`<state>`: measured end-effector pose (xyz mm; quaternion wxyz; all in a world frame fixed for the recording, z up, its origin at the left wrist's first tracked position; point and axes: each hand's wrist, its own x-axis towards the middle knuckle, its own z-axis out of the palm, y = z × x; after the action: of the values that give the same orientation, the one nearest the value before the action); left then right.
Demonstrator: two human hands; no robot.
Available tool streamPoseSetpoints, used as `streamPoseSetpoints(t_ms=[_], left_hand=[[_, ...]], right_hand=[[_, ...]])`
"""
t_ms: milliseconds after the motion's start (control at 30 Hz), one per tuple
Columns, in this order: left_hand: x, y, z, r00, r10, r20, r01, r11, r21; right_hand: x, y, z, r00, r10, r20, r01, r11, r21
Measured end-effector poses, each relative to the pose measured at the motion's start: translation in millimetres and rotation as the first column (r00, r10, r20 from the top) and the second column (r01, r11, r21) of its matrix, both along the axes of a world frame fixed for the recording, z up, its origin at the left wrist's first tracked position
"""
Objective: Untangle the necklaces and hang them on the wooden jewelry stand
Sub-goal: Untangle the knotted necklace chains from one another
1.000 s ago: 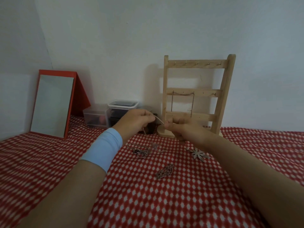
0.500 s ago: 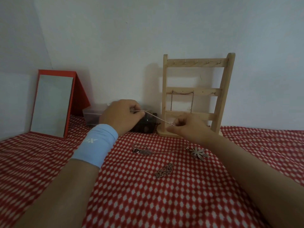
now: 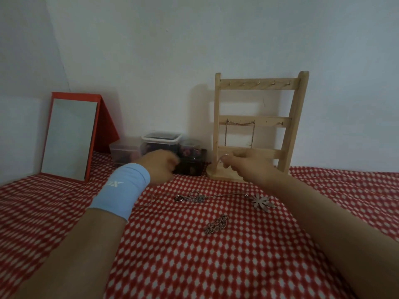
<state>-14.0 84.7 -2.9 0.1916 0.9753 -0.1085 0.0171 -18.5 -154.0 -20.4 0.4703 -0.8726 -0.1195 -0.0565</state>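
The wooden jewelry stand (image 3: 259,126) stands against the wall, with one chain (image 3: 239,124) draped from its middle bar. My right hand (image 3: 246,166) is in front of the stand's base and pinches the end of a silver chain (image 3: 222,157). My left hand (image 3: 160,166), with a blue wristband, is blurred, its fingers curled; whether it holds the chain is unclear. On the cloth lie a leaf-pendant necklace (image 3: 262,202), a tangle with rings (image 3: 192,198) and a small bunched chain (image 3: 217,224).
A red-framed mirror (image 3: 69,137) leans at the back left. A clear lidded container (image 3: 161,139), a smaller clear box (image 3: 124,150) and a dark box (image 3: 193,161) sit left of the stand. The red-and-white checked cloth (image 3: 194,266) covers the table.
Both hands were stretching the silver chain between them. The taut stretch is gone; my left hand has dropped lower and my right hand has moved right, towards the stand.
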Motion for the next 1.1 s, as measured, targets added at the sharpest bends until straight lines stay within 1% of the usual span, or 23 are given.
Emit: streamPoseSetpoints(t_ms=[33,67,100,133,167,233,300,367,400,433,467,533,600,633,667,700,767,833,900,967,1000,1067,1100], left_hand=[[-4,-12,2,0.996,-0.093,0.008,0.091,0.947,-0.307],[-9,-25,5,0.984,-0.17,-0.043,0.107,0.775,-0.623],[-12,-37,6,0.967,-0.245,-0.077,0.083,0.583,-0.808],[-12,-46,7,0.958,-0.271,-0.096,0.052,0.492,-0.869],[-11,-52,7,0.955,-0.276,-0.112,0.05,0.521,-0.852],[-12,-51,3,0.946,-0.294,-0.137,0.099,0.663,-0.742],[-14,-41,2,0.929,-0.319,-0.188,0.121,0.74,-0.661],[-17,-34,4,0.948,-0.246,-0.201,0.111,0.85,-0.515],[-16,-33,4,0.969,-0.189,-0.158,0.095,0.877,-0.47],[-13,-33,4,0.988,-0.131,-0.078,0.072,0.851,-0.52],[-9,-32,3,0.998,-0.057,0.001,0.043,0.751,-0.659],[1,-25,2,0.984,0.163,0.067,-0.006,0.411,-0.912],[7,-14,4,0.938,0.343,0.051,0.008,0.124,-0.992],[8,-8,5,0.914,0.403,0.049,0.041,0.028,-0.999],[9,-1,6,0.886,0.46,0.055,0.068,-0.011,-0.998],[10,5,6,0.858,0.51,0.068,0.081,-0.003,-0.997],[10,14,3,0.828,0.551,0.104,0.071,0.081,-0.994],[12,16,-3,0.844,0.515,0.15,0.05,0.203,-0.978],[14,14,-5,0.879,0.433,0.2,0.021,0.383,-0.924],[11,8,-4,0.93,0.308,0.2,-0.008,0.562,-0.827],[8,4,-2,0.964,0.219,0.151,-0.013,0.607,-0.794],[-1,-1,3,0.998,-0.057,-0.037,0.006,0.613,-0.79],[-7,-1,7,0.969,-0.207,-0.136,0.025,0.627,-0.778]], right_hand=[[-3,4,2,0.999,0.053,0.003,-0.053,0.998,-0.014],[-7,7,4,0.995,0.101,0.005,-0.101,0.995,-0.01],[-8,10,5,0.99,0.141,0.011,-0.141,0.99,0.011],[-10,12,6,0.985,0.169,0.017,-0.17,0.984,0.048],[-10,13,7,0.981,0.194,0.023,-0.195,0.976,0.094],[-10,11,8,0.969,0.248,0.026,-0.249,0.956,0.153],[-8,8,7,0.96,0.278,0.018,-0.278,0.949,0.149],[-7,7,5,0.964,0.265,0.007,-0.264,0.959,0.098],[-7,7,4,0.967,0.253,0.001,-0.253,0.966,0.058],[-7,7,3,0.97,0.242,-0.007,-0.242,0.97,0.005],[-6,7,1,0.972,0.232,-0.022,-0.233,0.971,-0.048],[-2,5,-3,0.978,0.197,-0.063,-0.203,0.973,-0.114],[3,0,-8,0.988,0.122,-0.09,-0.135,0.979,-0.155],[5,-2,-10,0.991,0.085,-0.102,-0.102,0.979,-0.176],[8,-4,-11,0.992,0.054,-0.118,-0.077,0.978,-0.194],[9,-6,-12,0.991,0.033,-0.133,-0.06,0.977,-0.207],[8,-7,-12,0.987,0.026,-0.157,-0.058,0.978,-0.198],[6,-6,-10,0.983,0.054,-0.174,-0.079,0.987,-0.143],[4,-3,-8,0.98,0.088,-0.179,-0.107,0.989,-0.098],[4,0,-8,0.977,0.113,-0.18,-0.126,0.99,-0.061],[5,0,-8,0.978,0.117,-0.171,-0.128,0.99,-0.057],[5,1,-9,0.984,0.11,-0.141,-0.123,0.989,-0.081],[6,1,-9,0.985,0.109,-0.131,-0.121,0.988,-0.092]])
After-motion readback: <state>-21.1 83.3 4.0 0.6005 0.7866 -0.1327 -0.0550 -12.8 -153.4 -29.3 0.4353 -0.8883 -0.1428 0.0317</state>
